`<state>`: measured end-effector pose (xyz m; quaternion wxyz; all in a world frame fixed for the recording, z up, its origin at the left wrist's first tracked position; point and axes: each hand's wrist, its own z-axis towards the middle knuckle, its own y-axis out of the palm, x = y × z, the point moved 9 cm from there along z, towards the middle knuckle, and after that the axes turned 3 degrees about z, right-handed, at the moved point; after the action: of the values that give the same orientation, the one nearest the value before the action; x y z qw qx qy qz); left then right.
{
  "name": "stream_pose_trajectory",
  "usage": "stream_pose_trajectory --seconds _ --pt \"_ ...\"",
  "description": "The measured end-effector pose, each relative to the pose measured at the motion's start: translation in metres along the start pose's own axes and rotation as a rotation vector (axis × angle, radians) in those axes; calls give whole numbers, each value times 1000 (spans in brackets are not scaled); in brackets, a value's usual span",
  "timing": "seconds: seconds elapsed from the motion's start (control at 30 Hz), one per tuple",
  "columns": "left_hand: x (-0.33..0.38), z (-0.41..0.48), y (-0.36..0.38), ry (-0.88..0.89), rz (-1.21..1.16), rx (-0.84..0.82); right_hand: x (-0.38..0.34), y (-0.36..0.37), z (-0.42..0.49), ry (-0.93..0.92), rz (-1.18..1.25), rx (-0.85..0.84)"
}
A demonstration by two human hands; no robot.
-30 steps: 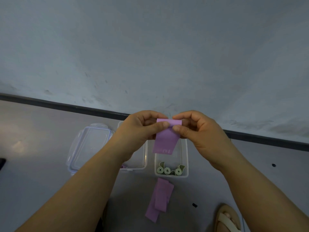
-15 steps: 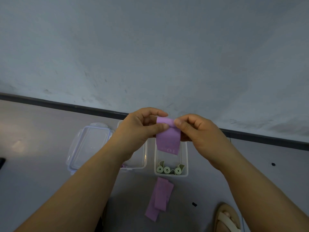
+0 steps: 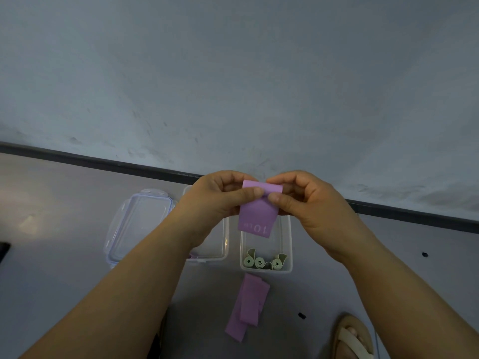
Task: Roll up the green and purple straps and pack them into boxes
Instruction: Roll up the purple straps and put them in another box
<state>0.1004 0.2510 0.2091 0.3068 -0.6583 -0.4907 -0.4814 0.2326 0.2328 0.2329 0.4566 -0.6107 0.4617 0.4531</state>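
Purple elastic strap (image 3: 256, 216) hangs above the clear plastic box (image 3: 289, 244) holding three rolled green straps (image 3: 261, 262), its folded top edge pinched by the left hand (image 3: 217, 200) and the right hand (image 3: 308, 203); flat purple straps (image 3: 250, 304) lie on the floor just on the person's side of that box

right box (image 3: 289, 242) middle free | green rolls (image 3: 261, 262) filling near end | purple straps (image 3: 250, 304) on floor (image 3: 420, 239) just before it
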Motion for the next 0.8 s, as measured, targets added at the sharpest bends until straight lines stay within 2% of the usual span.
stream_pose_trajectory --seconds 0.2,0.4,0.47,0.63,0.8 --pt "-7 -1 1 -71 22 -59 -5 4 -4 -26 -199 -79" --pt "-14 -3 6 -161 -16 -168 -9 3 -8 -24 -205 -127" --pt "-16 -5 11 -191 -17 -237 -11 6 -9 -16 -211 -196" --pt "-17 -17 30 -237 -64 -498 -10 32 -23 -23 -295 -499" --pt "-14 -26 38 -192 -21 -627 -11 38 -27 -53 -385 -559"
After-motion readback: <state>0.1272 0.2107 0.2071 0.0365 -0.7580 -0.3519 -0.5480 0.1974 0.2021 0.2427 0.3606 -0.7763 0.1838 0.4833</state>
